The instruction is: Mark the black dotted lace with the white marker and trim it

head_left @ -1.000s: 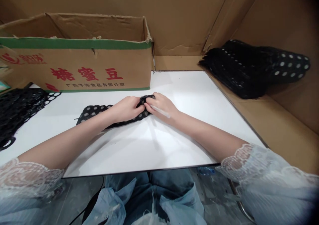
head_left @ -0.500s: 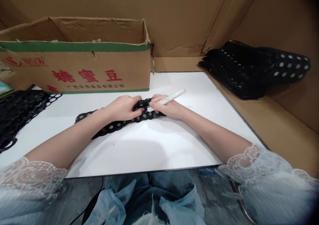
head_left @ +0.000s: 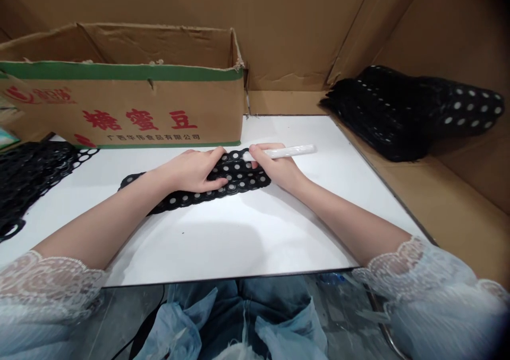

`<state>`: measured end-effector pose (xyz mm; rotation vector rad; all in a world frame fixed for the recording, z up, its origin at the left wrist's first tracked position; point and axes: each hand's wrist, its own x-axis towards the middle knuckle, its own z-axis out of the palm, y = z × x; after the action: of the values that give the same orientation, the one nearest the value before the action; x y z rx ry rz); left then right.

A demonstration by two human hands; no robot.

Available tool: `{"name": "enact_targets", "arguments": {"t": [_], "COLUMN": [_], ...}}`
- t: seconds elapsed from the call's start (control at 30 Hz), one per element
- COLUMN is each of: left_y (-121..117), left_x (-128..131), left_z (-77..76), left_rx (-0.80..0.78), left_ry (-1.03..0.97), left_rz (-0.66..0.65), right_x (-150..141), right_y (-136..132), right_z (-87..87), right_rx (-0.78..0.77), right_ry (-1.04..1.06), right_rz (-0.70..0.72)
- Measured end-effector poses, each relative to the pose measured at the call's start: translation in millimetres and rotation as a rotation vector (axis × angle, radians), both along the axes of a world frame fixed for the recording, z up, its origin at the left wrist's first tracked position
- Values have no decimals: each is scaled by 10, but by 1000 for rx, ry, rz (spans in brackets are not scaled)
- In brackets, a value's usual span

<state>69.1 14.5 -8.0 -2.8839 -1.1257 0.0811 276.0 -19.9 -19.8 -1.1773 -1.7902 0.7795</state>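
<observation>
A black strip with scalloped edges and rows of pale round dots (head_left: 237,167) lies on the white tabletop (head_left: 223,243), slanting slightly up to the right. Across its middle is my left hand (head_left: 191,171), thumb on the near side and forefinger at the far edge, holding it down with dots showing between them. My right hand (head_left: 282,171) is closed round a white pen-like stick (head_left: 292,151). The stick lies nearly level, its left end at the strip's upper right part. Fingers of the right hand touch the strip's right end, and some are hidden.
Behind my hands stands an open cardboard box (head_left: 215,97) with a green band and red print. Black ring-patterned pieces (head_left: 32,174) lie at the left. A pile of black dotted strips (head_left: 398,110) rests on cardboard at the right. Cardboard walls (head_left: 290,36) enclose the table.
The strip's right part, bunched between my hands before, now lies flatter with more dots showing. My right hand has shifted slightly right, and the stick has tipped from slanting to nearly level.
</observation>
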Motion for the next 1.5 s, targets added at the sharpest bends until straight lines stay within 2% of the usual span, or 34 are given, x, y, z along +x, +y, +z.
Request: {"name": "enact_targets", "arguments": {"t": [0.2, 0.33, 0.43, 0.53, 0.7, 0.83, 0.97, 1.07, 1.17, 1.3, 1.4, 1.5], "left_y": [-86, -130, -129, -130, -155, -149, -151, -169, -167, -128, -98, -71], "left_x": [128, 182, 172, 158, 168, 184, 195, 211, 225, 234, 241, 241], "left_z": [-80, -111, -118, -128, -160, -201, -216, -188, -146, -126, -131, -126], "left_rx": [115, 19, -51, -34, 147, 304, 351, 296, 179, 75, 21, -79], "left_ry": [-278, -403, -393, -361, -288, -253, -253, -272, -304, -335, -387, -472], "left_rz": [39, 83, 122, 114, 20, -83, -45, 95, 196, 189, 171, 85], "right_x": [-37, -49, -59, -76, -123, -184, -236, -215, -123, 13, 58, 69], "right_y": [-49, -55, -55, -49, 15, 140, 230, 214, 137, 31, 9, 16], "right_z": [34, 30, 17, -9, -98, -187, -198, -136, -47, 25, 2, -47], "right_rx": [69, 69, 65, 83, 148, 211, 210, 210, 175, 77, 91, 118], "right_ry": [-15, -30, -51, -71, -215, -349, -352, -304, -212, -123, -153, -184], "right_rz": [-40, -35, -31, -23, 27, -42, -125, -152, -49, 88, 130, 167]}}
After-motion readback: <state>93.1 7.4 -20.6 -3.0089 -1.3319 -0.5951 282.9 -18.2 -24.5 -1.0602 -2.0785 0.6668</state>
